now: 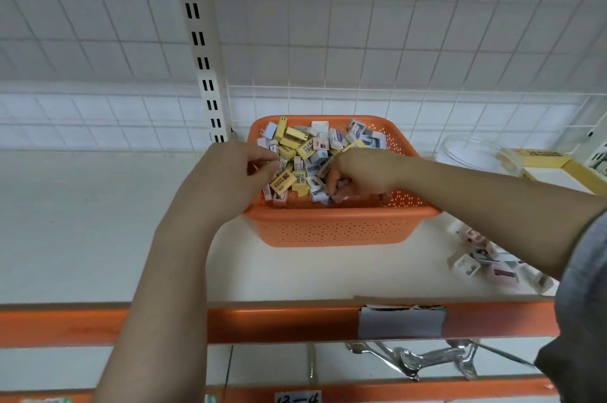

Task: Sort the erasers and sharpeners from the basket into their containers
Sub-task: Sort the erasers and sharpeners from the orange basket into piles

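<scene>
The basket (331,228) is orange plastic, squarish, with rows of small holes through its walls and a rolled rim, and it sits on the pale shelf (82,222) a little right of the middle, close to the wire back grid (394,41). It is heaped with small boxed erasers and sharpeners (307,146): yellow ones printed in black, one reading "2B", mixed with white, pink and pale blue ones, lying at all angles. Both hands reach into the heap from the near side. The left hand (230,169) comes over the basket's left rim with fingers bent and the tips drawn together at a yellow piece (282,181); whether it actually pinches that piece cannot be told. The right hand (364,172) is curled knuckles-up in the middle of the pile, fingertips buried among the pieces, so what it grips, if anything, is hidden. To the right of the basket stand a clear round container (476,153) and a yellow box (551,166), partly cut off by the right forearm and the frame edge. Nearer the front edge on the right lies a loose cluster of small white and pink pieces (483,255) on the shelf. The shelf has an orange front strip (279,323) bearing a grey label holder (400,323); a slotted cream upright (200,51) rises behind the basket's left corner. On the shelf below lie shiny metal tools (427,358).
</scene>
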